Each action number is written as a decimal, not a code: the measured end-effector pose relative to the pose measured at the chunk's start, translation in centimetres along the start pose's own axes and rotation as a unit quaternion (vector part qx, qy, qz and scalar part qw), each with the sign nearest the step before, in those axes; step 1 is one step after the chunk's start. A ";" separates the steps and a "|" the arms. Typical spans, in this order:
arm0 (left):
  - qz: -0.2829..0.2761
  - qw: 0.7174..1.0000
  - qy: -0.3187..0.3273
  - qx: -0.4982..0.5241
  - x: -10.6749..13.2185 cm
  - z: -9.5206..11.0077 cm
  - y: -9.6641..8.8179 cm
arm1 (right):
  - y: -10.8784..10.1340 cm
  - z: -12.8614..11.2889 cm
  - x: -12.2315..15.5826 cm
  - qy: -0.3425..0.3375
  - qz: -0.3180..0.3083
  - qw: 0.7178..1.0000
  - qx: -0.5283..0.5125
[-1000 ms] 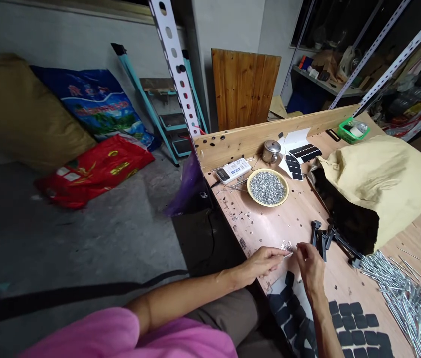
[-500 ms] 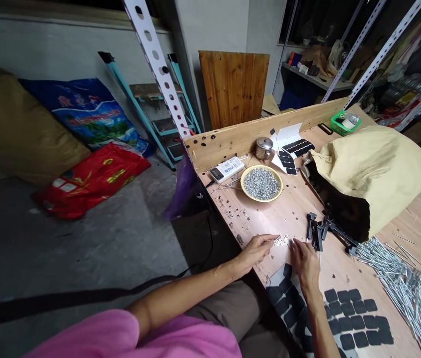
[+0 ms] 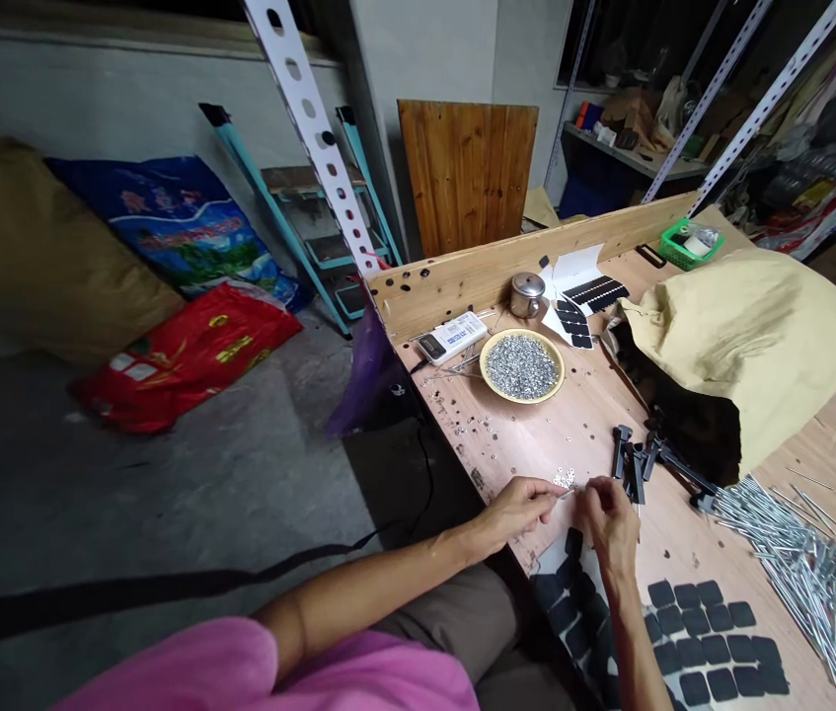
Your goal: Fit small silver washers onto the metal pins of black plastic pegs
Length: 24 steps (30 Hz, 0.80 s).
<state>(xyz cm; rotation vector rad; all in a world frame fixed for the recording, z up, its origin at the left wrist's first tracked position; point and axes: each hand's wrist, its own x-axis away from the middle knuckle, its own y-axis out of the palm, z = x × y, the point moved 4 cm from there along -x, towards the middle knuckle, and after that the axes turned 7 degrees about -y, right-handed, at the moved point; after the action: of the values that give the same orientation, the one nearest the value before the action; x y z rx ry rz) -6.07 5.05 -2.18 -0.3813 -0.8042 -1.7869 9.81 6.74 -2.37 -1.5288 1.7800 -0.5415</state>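
Note:
My left hand (image 3: 517, 509) and my right hand (image 3: 610, 518) meet over the near edge of a wooden worktable (image 3: 536, 444), fingertips pinched together around a thin metal pin (image 3: 570, 491) held between them. A small heap of tiny silver nuts (image 3: 564, 479) lies just beyond the fingertips. Black plastic parts (image 3: 629, 459) lie to the right of my right hand. A yellow bowl of silver nuts (image 3: 522, 366) stands farther back.
A pile of long metal pins (image 3: 802, 573) lies at the right. Sheets of black pads (image 3: 714, 652) lie near me. A beige sack (image 3: 750, 336), steel cup (image 3: 526, 294), white device (image 3: 453, 337), green basket (image 3: 690, 242). Bags (image 3: 188, 341) lie on the floor at left.
The hands, apart half a second ago with the left at the nut heap, have come back together at the fingertips. The view shifted slightly.

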 end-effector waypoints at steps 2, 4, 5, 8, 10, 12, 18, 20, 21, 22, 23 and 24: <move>-0.011 1.000 -0.004 0.001 0.2 0.1 0.4 | -0.5 -0.6 0.8 0.020 0.033 0.998 -0.040; -0.028 1.000 -0.005 0.006 0.4 0.2 0.9 | -0.9 -1.3 1.6 0.052 0.069 0.989 -0.117; -0.036 0.999 -0.005 0.010 0.5 0.2 1.2 | -1.1 -1.6 1.9 0.071 0.087 0.980 -0.162; -0.054 0.998 -0.001 0.018 0.7 0.2 1.7 | -1.4 -2.6 2.7 0.111 0.133 0.951 -0.256; -0.062 0.998 0.006 0.019 0.6 0.2 1.9 | -1.7 -2.9 3.0 0.116 0.153 0.942 -0.277; -0.069 0.997 0.014 0.018 0.5 0.0 2.0 | -1.8 -3.1 3.1 0.104 0.163 0.939 -0.284; -0.094 0.995 0.043 0.001 0.0 -0.7 2.1 | -2.5 -3.4 3.7 -0.002 0.171 0.965 -0.201; -0.095 0.994 0.049 -0.011 0.0 -1.0 2.1 | -2.7 -3.7 4.0 -0.071 0.163 0.979 -0.103; -0.088 0.994 0.053 -0.023 0.0 -1.0 2.1 | -2.8 -3.9 4.1 -0.111 0.154 0.980 -0.053; -0.077 0.994 0.059 -0.040 0.0 -1.1 2.1 | -2.8 -4.1 4.2 -0.149 0.143 0.978 -0.010; -0.064 0.994 0.069 -0.058 0.1 -1.1 2.1 | -2.9 -4.3 4.4 -0.178 0.133 0.975 0.020; -0.054 0.992 0.080 -0.077 0.1 -1.0 2.1 | -3.0 -4.4 4.4 -0.196 0.125 0.972 0.035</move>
<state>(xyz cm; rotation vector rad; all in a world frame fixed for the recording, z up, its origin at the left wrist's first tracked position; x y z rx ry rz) -4.04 3.86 -2.13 -0.2952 -0.5851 -1.9604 8.32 1.21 1.57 -1.2376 1.5911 -0.1598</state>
